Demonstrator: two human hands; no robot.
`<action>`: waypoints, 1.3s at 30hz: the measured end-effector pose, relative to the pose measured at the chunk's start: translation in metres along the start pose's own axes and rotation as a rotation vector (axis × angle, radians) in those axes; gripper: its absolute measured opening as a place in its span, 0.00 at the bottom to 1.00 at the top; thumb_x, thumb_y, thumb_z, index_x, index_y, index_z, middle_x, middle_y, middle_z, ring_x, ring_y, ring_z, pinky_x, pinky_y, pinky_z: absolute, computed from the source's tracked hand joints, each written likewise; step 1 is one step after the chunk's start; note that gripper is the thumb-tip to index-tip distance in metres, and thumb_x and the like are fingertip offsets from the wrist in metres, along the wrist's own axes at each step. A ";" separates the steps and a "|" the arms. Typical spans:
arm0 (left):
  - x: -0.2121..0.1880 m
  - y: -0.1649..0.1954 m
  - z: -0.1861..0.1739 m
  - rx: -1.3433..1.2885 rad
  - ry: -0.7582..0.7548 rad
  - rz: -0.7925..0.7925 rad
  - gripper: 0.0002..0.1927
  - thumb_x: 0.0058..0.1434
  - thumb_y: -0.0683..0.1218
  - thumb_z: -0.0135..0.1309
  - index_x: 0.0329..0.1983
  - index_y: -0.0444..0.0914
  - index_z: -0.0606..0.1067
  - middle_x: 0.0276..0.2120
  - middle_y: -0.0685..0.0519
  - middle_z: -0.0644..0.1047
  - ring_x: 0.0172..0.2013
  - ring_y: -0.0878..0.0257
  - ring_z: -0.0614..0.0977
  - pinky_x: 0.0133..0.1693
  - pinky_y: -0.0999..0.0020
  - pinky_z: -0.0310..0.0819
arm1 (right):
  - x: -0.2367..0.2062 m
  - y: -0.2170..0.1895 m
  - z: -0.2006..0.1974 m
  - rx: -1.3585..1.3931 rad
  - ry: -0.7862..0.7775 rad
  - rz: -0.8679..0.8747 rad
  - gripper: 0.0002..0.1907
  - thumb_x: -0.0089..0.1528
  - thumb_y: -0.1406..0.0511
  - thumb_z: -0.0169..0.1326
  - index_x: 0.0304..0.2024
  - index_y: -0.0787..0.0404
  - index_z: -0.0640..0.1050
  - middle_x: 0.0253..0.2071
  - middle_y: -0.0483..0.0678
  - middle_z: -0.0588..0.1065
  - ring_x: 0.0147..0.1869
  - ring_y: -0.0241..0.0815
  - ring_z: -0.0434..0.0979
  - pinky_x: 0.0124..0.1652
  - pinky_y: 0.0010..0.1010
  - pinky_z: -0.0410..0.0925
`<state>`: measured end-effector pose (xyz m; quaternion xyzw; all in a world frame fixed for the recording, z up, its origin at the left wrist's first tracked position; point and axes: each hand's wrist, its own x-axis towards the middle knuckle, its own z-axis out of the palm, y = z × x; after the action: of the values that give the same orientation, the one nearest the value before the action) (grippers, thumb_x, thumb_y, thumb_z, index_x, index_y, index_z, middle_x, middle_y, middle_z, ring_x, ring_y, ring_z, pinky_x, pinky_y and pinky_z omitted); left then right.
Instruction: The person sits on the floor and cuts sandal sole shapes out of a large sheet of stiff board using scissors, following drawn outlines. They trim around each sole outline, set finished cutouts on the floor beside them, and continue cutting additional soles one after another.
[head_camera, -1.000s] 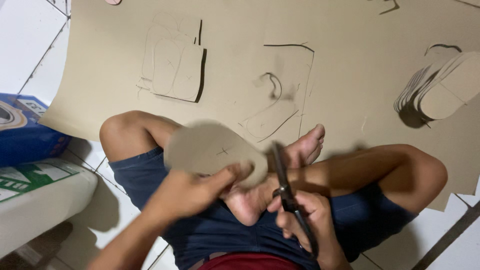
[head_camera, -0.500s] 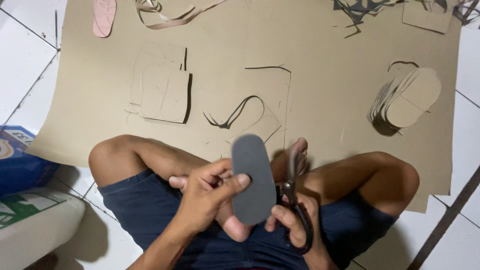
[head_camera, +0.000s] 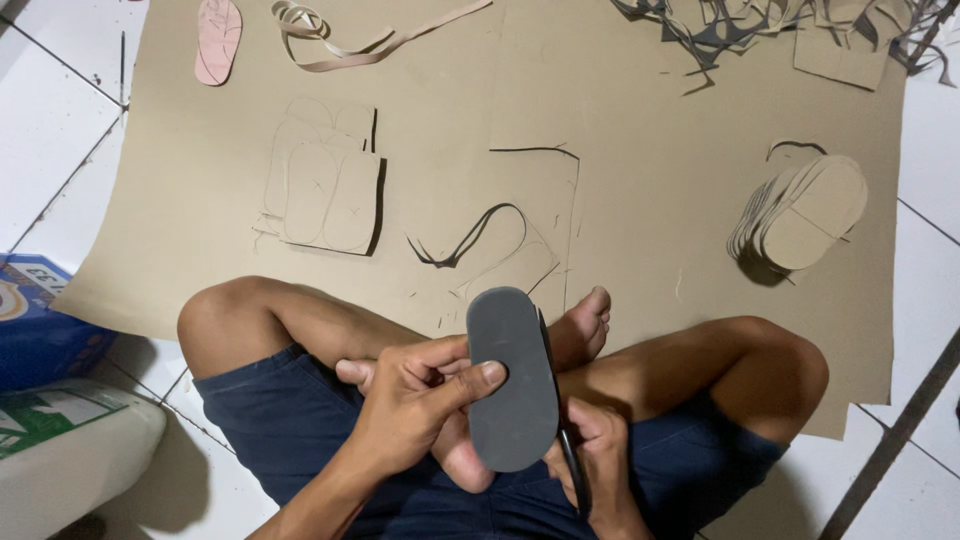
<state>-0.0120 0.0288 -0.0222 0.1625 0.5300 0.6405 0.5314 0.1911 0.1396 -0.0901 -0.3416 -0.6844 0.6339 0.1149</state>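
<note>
Left hand (head_camera: 415, 405) pinches grey sole (head_camera: 512, 380); right hand (head_camera: 598, 455) grips scissors (head_camera: 568, 445) — blue carton (head_camera: 35, 325) far left.

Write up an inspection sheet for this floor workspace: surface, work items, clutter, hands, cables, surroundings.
Surface: brown cardboard sheet on white tiled floor, with cut-out outlines.
Job's things: grey sole-shaped piece held upright; scissors at its right edge.
Clutter: stack of cardboard soles; pink sole; strip offcuts; scrap heap.
Grippers: left hand pinches the grey piece; right hand grips the scissors.
Cables: nothing seen.
Surroundings: blue box and white sack at left; the person sits cross-legged.
</note>
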 end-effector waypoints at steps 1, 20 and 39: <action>0.001 -0.001 -0.001 -0.009 -0.002 0.003 0.14 0.66 0.43 0.56 0.49 0.29 0.81 0.36 0.46 0.86 0.36 0.65 0.85 0.40 0.71 0.80 | -0.001 0.004 -0.001 -0.011 0.008 0.013 0.14 0.58 0.59 0.61 0.31 0.65 0.81 0.14 0.43 0.71 0.15 0.33 0.69 0.17 0.25 0.63; 0.040 -0.022 0.007 0.273 -0.021 -0.026 0.10 0.63 0.41 0.63 0.45 0.32 0.83 0.31 0.50 0.81 0.34 0.66 0.79 0.38 0.69 0.75 | 0.016 0.012 -0.049 0.464 0.176 0.194 0.22 0.68 0.57 0.46 0.37 0.70 0.81 0.19 0.51 0.74 0.19 0.41 0.74 0.20 0.30 0.65; 0.124 -0.088 0.018 1.604 0.210 0.097 0.31 0.62 0.47 0.57 0.68 0.40 0.63 0.55 0.42 0.72 0.53 0.47 0.75 0.47 0.55 0.73 | 0.038 -0.021 -0.167 -0.093 1.017 -0.288 0.07 0.67 0.70 0.54 0.36 0.71 0.76 0.28 0.52 0.67 0.32 0.40 0.67 0.37 0.31 0.62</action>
<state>-0.0008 0.1326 -0.1340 0.4560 0.8674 0.0998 0.1722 0.2545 0.2958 -0.0520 -0.5130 -0.6097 0.3350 0.5029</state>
